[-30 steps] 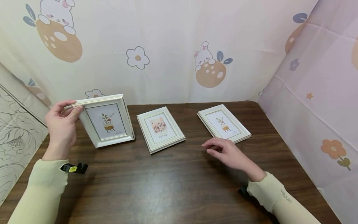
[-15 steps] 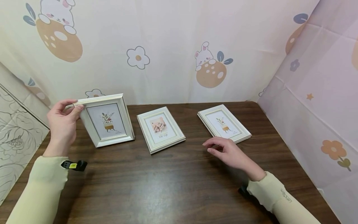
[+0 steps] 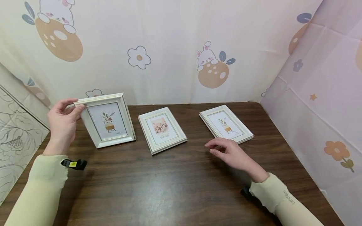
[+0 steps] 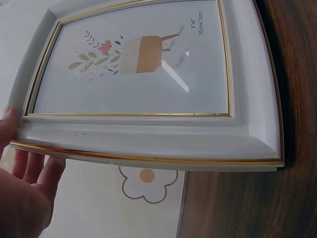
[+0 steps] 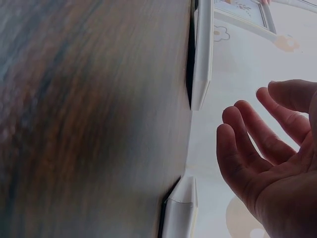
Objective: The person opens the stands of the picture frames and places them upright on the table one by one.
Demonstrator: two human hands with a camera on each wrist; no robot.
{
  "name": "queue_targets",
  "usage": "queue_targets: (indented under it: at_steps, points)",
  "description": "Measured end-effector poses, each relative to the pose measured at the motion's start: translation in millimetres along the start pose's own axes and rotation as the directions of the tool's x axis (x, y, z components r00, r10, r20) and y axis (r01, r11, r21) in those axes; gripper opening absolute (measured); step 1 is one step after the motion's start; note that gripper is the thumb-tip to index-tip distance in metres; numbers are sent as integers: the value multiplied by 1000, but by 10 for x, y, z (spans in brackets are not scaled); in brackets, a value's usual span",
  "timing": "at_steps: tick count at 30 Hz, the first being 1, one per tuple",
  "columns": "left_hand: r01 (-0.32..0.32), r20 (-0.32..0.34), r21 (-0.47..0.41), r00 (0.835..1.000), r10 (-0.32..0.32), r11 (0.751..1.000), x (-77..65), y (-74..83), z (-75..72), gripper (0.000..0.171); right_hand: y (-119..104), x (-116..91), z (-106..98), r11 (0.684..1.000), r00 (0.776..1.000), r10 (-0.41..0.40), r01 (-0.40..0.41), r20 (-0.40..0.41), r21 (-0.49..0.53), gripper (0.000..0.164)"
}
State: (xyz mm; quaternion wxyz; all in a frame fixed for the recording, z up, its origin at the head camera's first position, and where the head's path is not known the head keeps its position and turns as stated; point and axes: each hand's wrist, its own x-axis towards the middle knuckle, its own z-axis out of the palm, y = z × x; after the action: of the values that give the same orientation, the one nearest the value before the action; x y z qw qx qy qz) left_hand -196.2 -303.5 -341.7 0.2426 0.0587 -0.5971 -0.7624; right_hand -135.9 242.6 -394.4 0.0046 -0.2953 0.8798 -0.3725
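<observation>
The left hand (image 3: 63,124) pinched the left picture frame (image 3: 108,121) by its upper left corner, holding it roughly upright at the left side of the wooden table (image 3: 158,188). The right hand (image 3: 231,154), fingers loosely bent and free, hung near the right picture frame (image 3: 226,123), which lay face up like the middle picture frame (image 3: 162,130).

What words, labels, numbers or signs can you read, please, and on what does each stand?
'4"x6"': on the left frame's picture
'10cmx15cm': same picture
Too small or blurred to read: middle frame's caption
Likewise: right sleeve's lettering
Likewise: yellow strap label
Likewise: any print on the right frame
</observation>
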Motion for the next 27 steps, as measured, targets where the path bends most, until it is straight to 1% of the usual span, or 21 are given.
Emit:
queue_targets:
  at_steps: [4,6,9,11,15,18,21,24,25,27]
  points:
    - [11,0,28,1000,-11,1000,22,-7,-8,31,8,-6,3,1000,1000,-3,3,-5,0,17]
    - [3,-5,52,1000,-3,999,25,-11,-11,32,10,-10,3,1000,1000,-4,4,-8,-1,16]
    - [-24,-16,74,1000,25,997,23,-14,-11,35,8,-15,-3,1000,1000,1,-1,-8,-4,17]
    - [-38,-19,63,999,40,997,20,-16,-13,36,7,-18,-14,1000,1000,11,-11,-7,-3,17]
    - [-73,-36,9,997,73,997,17,-17,-42,37,21,-12,-49,999,999,32,-32,-7,-4,17]
    - [-113,-71,-17,991,111,993,9,-9,-74,37,51,-7,-80,999,998,54,-54,-12,6,18]
    - [-172,-128,-36,978,166,984,-10,3,-97,32,97,-6,-114,996,996,83,-82,-21,30,19]
    - [-210,-183,-73,964,194,975,-46,29,-105,21,140,-7,-157,992,992,121,-120,-30,44,20]
    - [-218,-192,-72,961,201,973,-63,38,-107,17,150,-5,-172,991,991,128,-126,-37,47,20]
    - [-219,-195,-76,960,201,973,-105,54,-109,11,174,-8,-200,989,989,137,-134,-51,55,20]
